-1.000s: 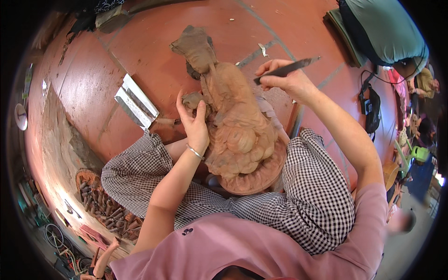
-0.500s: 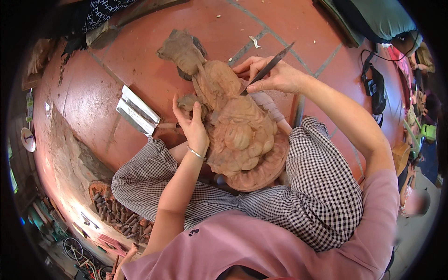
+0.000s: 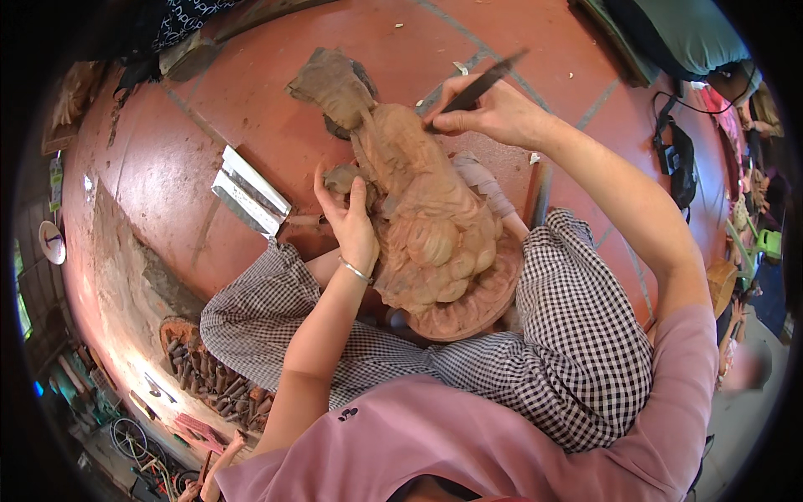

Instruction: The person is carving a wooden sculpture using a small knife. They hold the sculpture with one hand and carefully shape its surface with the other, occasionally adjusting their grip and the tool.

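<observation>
A brown carved figure (image 3: 418, 197) leans across my lap, its round, petal-edged base (image 3: 478, 314) against my crossed legs and its narrower top pointing away to the upper left. My left hand (image 3: 350, 222) cups a small knob-like part jutting from the figure's left side, thumb and fingers curved round it. In my right hand (image 3: 493, 113) is a dark, flat, blade-like tool (image 3: 485, 84), pinched near its lower end. Its low tip is at the right edge of the figure's upper part; whether it touches is hard to tell. The other end sticks up to the right.
A white-and-silver folded packet (image 3: 251, 194) lies on the red tiled floor left of the figure. Farther left stands a basket of many small tool handles (image 3: 217, 376). A black strap bag (image 3: 676, 159) and a green cushion (image 3: 690, 33) are at the right. Other people are at the right rim.
My right hand and the tool have moved up and slightly left along the figure, from its middle toward its upper part. My left hand keeps its hold.
</observation>
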A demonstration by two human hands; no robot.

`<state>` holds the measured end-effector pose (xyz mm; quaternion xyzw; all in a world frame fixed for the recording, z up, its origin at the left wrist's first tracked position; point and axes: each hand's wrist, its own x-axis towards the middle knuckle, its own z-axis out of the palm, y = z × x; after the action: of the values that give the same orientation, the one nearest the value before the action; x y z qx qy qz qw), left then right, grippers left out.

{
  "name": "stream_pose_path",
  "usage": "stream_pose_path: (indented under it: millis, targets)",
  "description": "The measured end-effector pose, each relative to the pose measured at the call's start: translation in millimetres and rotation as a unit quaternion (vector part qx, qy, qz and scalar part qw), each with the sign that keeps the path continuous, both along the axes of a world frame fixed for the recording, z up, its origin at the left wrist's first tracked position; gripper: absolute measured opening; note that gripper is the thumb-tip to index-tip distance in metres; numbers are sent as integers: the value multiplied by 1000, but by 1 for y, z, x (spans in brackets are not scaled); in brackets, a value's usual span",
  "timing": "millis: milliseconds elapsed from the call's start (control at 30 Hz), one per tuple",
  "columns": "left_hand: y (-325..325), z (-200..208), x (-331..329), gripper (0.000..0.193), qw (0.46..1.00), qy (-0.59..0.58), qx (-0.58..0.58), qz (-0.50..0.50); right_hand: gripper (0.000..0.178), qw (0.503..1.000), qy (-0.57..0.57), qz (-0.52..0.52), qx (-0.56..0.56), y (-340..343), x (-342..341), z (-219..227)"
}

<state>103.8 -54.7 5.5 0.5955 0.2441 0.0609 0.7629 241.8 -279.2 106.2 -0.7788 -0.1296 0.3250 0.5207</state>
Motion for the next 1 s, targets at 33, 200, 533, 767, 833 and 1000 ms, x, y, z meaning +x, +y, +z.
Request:
stream_pose_path:
  millis: [33,200,533,767,833,1000]
  targets:
    - [-1,2,0,60,1000,-4,-15,2,24,999,21,-20,14,0,0,-1]
    - [-3,3,0,58,999,-16,-27,12,22,975,-163,102,-115,12,-10,21]
    - [-2,0,0,60,999,-13,-43,12,20,979,-155,97,-94,18,9,13]
    - [-3,3,0,61,998,-23,-58,18,25,962,-188,134,-144,37,10,21]
    - [-2,2,1,61,998,-24,-54,20,22,914,-317,167,-188,44,5,12]
    - [-3,4,2,60,997,-30,-71,22,24,941,-171,139,-257,66,45,27]
